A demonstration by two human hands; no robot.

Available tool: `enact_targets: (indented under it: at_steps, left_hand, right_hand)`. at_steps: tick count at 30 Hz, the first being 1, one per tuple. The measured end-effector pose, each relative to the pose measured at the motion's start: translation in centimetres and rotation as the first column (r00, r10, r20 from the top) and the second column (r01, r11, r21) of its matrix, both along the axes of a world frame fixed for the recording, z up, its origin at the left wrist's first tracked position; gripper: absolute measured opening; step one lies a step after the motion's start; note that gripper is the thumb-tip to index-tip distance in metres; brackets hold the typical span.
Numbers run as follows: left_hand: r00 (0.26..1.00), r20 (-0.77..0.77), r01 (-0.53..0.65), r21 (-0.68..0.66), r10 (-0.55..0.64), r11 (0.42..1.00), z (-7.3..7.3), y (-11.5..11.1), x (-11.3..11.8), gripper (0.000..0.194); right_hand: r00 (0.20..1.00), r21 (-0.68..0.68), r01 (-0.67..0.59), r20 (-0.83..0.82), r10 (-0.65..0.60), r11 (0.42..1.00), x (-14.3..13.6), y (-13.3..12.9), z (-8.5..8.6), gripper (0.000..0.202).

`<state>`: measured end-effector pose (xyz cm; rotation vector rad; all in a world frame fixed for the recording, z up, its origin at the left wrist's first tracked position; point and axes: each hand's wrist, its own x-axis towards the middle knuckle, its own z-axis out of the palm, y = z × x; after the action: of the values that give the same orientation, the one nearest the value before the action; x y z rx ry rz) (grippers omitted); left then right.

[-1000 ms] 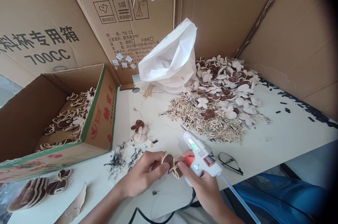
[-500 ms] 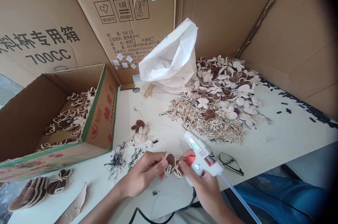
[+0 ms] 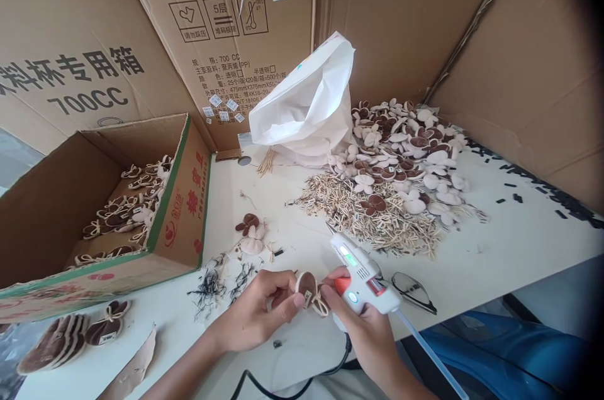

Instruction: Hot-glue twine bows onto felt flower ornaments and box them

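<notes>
My left hand [image 3: 264, 305] pinches the left side of a small brown plush piece [image 3: 308, 283] with a pale edge, a small white label and a cream cord bow [image 3: 321, 306]. Thumb and forefinger of my right hand [image 3: 361, 324] grip the bow side of that piece. The same right hand also holds a white hot glue gun [image 3: 363, 271], its nozzle pointing up and left and a clear glue stick [image 3: 427, 353] sticking out of its back. Beyond my left hand lie a brown plush piece [image 3: 248, 224] and a pale one [image 3: 253, 240].
A pile of plush pieces [image 3: 401, 142] and a heap of short cords [image 3: 368, 217] lie behind the glue gun, beside a white bag [image 3: 302, 117]. An open carton [image 3: 179, 199] with bowed pieces stands left. Glasses [image 3: 413, 292] rest right; a black cable [image 3: 283, 397] runs in front.
The plush piece has turned slightly between my fingers, and its label now shows smaller. My left thumb has shifted a little to the right. The glue gun stays nearly still.
</notes>
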<state>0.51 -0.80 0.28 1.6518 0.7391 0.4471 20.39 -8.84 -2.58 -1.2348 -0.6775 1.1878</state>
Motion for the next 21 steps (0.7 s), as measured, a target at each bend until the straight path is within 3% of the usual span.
enact_targets:
  at_steps: [7,11,15,18,21]
  left_hand:
    - [0.995,-0.086,0.052,0.06,-0.046,0.997,0.2,0.0,-0.1,0.032]
    - [0.995,-0.078,0.059,0.05,-0.055,0.997,-0.1,-0.2,-0.1,0.035]
    - [0.998,-0.052,0.05,0.067,-0.047,0.996,-0.1,-0.3,0.2,0.024]
    - [0.995,-0.09,0.044,0.13,-0.032,0.991,0.2,-0.2,0.3,0.02]
    - [0.996,-0.07,0.063,0.141,-0.053,0.988,0.6,-0.1,0.4,0.029]
  right_hand:
    - [0.997,0.018,-0.055,0.062,0.054,0.998,0.9,-0.1,-1.9,0.033]
    - [0.998,-0.012,-0.062,0.022,0.063,0.998,0.6,-0.1,-0.9,0.032]
    - [0.997,-0.013,0.049,0.054,-0.048,0.999,0.0,0.0,0.3,0.035]
    - [0.998,-0.017,0.044,0.044,-0.043,0.999,-0.1,0.1,0.4,0.036]
    - [1.0,0.005,-0.009,0.0,0.009,1.0,0.1,0.1,-0.1,0.032]
